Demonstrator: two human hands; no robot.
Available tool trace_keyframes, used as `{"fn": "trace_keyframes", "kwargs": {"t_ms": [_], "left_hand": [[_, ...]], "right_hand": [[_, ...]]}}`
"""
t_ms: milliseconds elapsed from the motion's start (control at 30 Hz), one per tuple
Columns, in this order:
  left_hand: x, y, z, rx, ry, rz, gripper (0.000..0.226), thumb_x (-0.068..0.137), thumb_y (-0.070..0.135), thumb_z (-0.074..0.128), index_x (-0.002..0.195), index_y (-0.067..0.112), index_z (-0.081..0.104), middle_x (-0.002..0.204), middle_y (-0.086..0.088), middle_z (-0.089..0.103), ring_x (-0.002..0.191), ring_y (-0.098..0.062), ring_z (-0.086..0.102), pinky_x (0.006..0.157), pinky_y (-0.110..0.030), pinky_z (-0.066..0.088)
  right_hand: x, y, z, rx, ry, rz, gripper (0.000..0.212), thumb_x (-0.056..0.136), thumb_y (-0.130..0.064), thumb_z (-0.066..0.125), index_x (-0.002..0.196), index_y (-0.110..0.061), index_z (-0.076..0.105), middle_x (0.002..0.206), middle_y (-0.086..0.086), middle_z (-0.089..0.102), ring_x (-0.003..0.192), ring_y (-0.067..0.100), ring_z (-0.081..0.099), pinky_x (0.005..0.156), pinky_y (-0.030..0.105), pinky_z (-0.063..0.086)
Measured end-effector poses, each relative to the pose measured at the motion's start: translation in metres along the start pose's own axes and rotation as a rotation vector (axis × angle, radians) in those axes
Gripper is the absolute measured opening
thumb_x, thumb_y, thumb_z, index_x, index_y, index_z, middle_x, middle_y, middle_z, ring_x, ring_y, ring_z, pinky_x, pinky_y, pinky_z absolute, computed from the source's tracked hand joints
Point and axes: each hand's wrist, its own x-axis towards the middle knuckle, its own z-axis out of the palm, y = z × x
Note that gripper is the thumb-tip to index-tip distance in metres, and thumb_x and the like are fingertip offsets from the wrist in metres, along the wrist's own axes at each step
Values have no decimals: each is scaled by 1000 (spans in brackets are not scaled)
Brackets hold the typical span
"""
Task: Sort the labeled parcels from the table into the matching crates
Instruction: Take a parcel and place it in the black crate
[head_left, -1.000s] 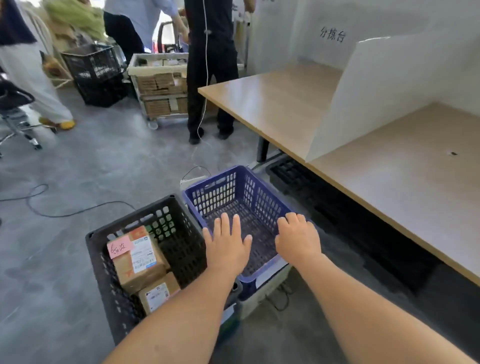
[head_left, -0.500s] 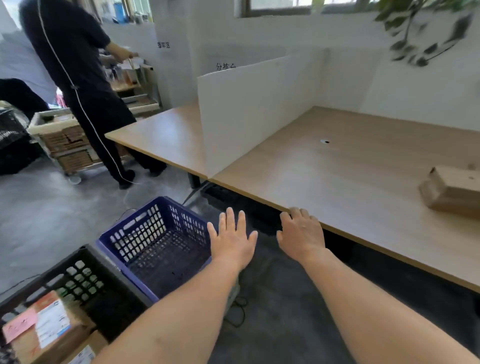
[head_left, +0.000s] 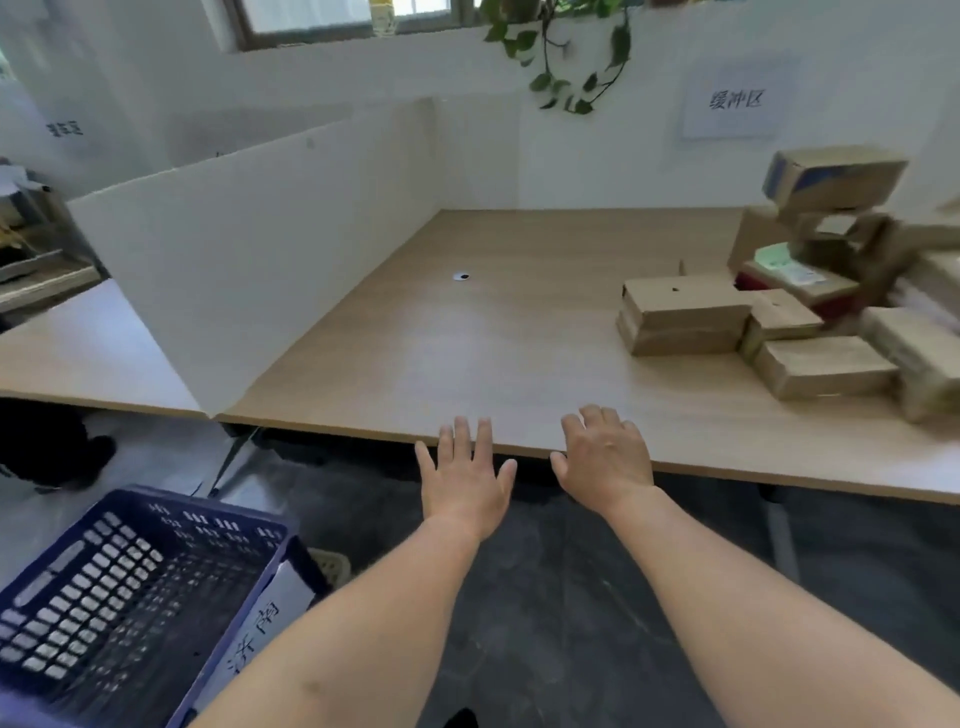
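Several brown cardboard parcels (head_left: 685, 314) lie piled at the right of the wooden table (head_left: 483, 343), one with a green label (head_left: 779, 260). A blue slatted crate (head_left: 130, 587) with a white paper label sits on the floor at lower left, and nothing shows inside it. My left hand (head_left: 462, 473) hovers with straight, spread fingers at the table's front edge. My right hand (head_left: 602, 457) is beside it, fingers relaxed over the edge. Both hands hold nothing and are well left of the parcels.
A white divider board (head_left: 249, 249) stands on the table's left side. A paper sign (head_left: 735, 101) hangs on the back wall and a plant (head_left: 566, 57) trails from the sill. Dark floor lies under the table edge.
The view has swung right and up from the crates to the table. The black crate with parcels has left the view and the parcel pile has come in. Both hands stay empty.
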Motion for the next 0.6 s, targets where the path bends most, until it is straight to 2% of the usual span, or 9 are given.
{"fn": "trace_keyframes", "kwargs": {"t_ms": [300, 600], "left_hand": [[60, 107, 25, 24, -103, 237, 64, 100, 53, 7, 147, 23, -25, 161, -5, -13, 148, -25, -13, 117, -49, -9], [154, 228, 28, -10, -92, 433, 66, 100, 54, 9, 150, 23, -20, 162, -5, -8, 149, -25, -9, 116, -48, -9]], "right_hand": [[-3, 106, 24, -62, -59, 237, 41, 92, -42, 43, 123, -16, 48, 123, 6, 51, 110, 24, 47, 85, 34, 38], [43, 226, 21, -135, -73, 433, 41, 92, -44, 41, 123, -17, 49, 122, 6, 52, 110, 24, 48, 86, 35, 39]]}}
